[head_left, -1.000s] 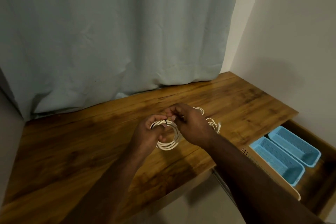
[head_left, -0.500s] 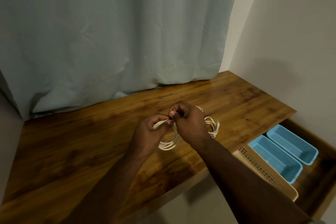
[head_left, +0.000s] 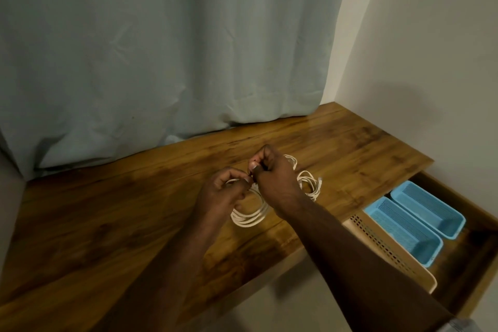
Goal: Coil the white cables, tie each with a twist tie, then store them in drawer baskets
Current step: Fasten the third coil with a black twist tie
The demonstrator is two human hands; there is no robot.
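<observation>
Right hand (head_left: 272,183) was closed in a pinch at centre frame, thumb and forefinger tips pressed on something small and dark at the top of the coil; probably the twist tie, too small to confirm; left hand (head_left: 225,191) was curled round the held coil (head_left: 249,217), fingertips meeting the right hand's at the same spot; coil hung just above the wooden tabletop (head_left: 107,213), loops bunched and even.

Change over the last second: right-hand pinch had shifted from over the knuckles of the left hand to a tighter meeting point slightly higher; wrist had rolled a little; coil shape unchanged. Judged: tie being twisted shut, coiling for this cable done.

Second white cable (head_left: 310,183) lay on the tabletop just right of the right hand, partly hidden behind it; loosely looped, one connector end visible; whether tied, cannot tell.

Lower right of frame: open drawer (head_left: 482,259) with two blue baskets (head_left: 428,210) side by side and a beige perforated basket (head_left: 382,248) nearest the desk edge; no cable visible in any of them; storing not begun.

Curtain (head_left: 161,48) filled upper left.
</observation>
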